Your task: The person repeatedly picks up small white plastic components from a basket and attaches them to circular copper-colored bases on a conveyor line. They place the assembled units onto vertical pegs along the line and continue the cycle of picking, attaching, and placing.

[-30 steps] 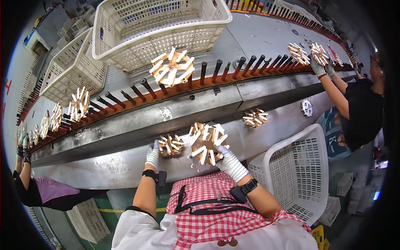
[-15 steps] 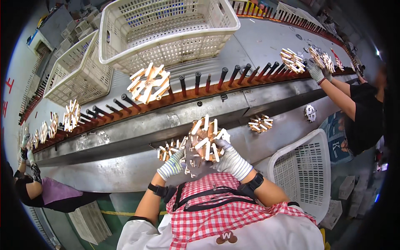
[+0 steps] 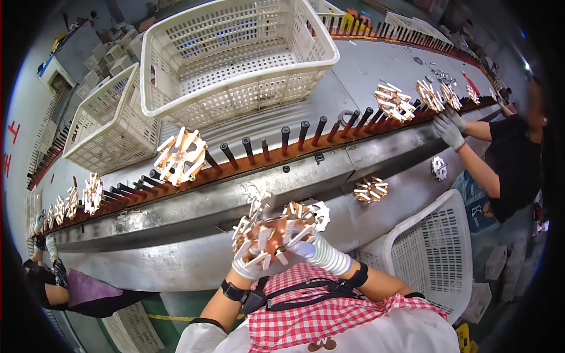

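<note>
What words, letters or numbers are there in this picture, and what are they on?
I won't copy writing, but here's where it is:
Big red signs: on the pale wall at left.
White lettering: on the blue cloth at right; its smaller print is too blurry.
Brown patch on the white shirt: marks unclear.
Held wheel: none I can see.

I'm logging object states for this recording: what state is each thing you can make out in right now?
Left hand: gloved, against the copper wheel, fingers mostly hidden
Right hand: gloved, gripping the copper wheel
Copper wheel: held off the bench, slightly blurred
Brown wheel: lying on the bench, untouched
Silver wheel: lying on the bench, untouched
Large basket: upright, open-topped
Middle pegs: upright, bare
Apron: worn
</note>
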`<control>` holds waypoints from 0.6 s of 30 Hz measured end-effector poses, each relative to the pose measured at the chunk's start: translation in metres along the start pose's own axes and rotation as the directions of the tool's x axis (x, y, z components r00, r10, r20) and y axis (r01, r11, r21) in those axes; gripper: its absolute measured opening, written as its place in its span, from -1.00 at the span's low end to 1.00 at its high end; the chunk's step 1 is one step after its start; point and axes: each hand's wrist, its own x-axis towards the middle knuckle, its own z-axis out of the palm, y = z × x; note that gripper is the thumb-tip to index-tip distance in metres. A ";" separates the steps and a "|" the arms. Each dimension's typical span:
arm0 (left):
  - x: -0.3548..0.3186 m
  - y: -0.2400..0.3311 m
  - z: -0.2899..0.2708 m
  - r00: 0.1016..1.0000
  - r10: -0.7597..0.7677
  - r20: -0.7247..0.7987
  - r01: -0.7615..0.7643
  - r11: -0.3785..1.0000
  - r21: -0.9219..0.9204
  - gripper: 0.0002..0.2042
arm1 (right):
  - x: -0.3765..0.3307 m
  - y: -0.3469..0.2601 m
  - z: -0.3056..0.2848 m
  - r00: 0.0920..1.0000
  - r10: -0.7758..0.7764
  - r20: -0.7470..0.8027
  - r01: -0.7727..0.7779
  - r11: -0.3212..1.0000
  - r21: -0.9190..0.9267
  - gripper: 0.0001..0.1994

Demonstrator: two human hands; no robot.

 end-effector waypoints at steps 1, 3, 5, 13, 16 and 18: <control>0.016 0.037 0.015 0.997 -0.001 0.071 0.017 0.974 -0.224 -0.32 | -0.001 0.004 -0.006 0.993 -0.100 -0.057 0.094 0.991 -0.096 -0.57; 0.053 0.074 0.006 0.992 0.126 0.000 -0.126 0.989 -0.083 -0.36 | -0.005 -0.005 -0.017 0.971 -0.215 -0.101 0.202 0.972 -0.123 -0.57; 0.087 0.085 -0.013 0.943 0.318 -0.095 -0.242 0.853 0.462 -0.41 | -0.010 0.003 -0.034 0.977 -0.101 -0.185 0.113 0.992 0.052 -0.61; 0.187 0.090 -0.080 0.835 0.528 -0.156 0.178 0.010 0.984 -0.57 | -0.020 -0.017 -0.030 0.832 -0.142 -0.537 0.327 0.907 0.267 -0.60; 0.173 0.102 -0.097 0.800 0.563 -0.207 0.245 0.008 0.969 -0.63 | -0.018 -0.025 -0.024 0.859 -0.135 -0.495 0.323 0.892 0.317 -0.50; 0.170 0.109 -0.114 0.770 0.628 -0.111 0.245 -0.130 0.961 -0.64 | -0.012 -0.016 -0.028 0.863 -0.055 -0.502 0.291 0.866 0.406 -0.46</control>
